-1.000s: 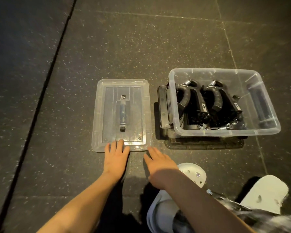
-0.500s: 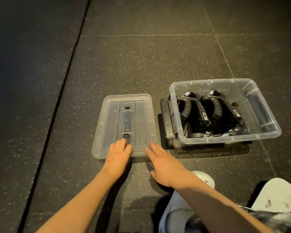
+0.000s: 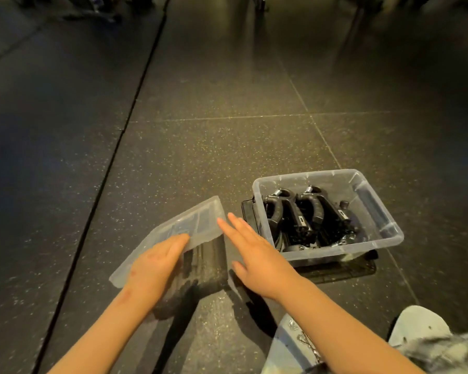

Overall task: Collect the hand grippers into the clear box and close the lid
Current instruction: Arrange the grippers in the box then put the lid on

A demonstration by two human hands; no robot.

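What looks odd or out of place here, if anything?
Nothing spilled or broken. The lid is tilted, its far edge raised off the floor by the left hand; the right hand is open beside it. The box sits on a black tray that juts out at its left, with two grippers inside.

Plenty of open floor (image 3: 227,117) ahead and off to the left, nothing sitting on it. The lid (image 3: 189,228) is tilted up off the floor under the left hand (image 3: 157,263), so it blocks the direct line on that side. The right hand (image 3: 257,255) sits in the narrow gap between the lid and the clear box (image 3: 384,211). The box top is wide open, but the hand grippers (image 3: 305,214) fill its left and middle part; only the right end inside looks bare. A black tray (image 3: 247,214) pokes out at the box's left side, narrowing that gap further.
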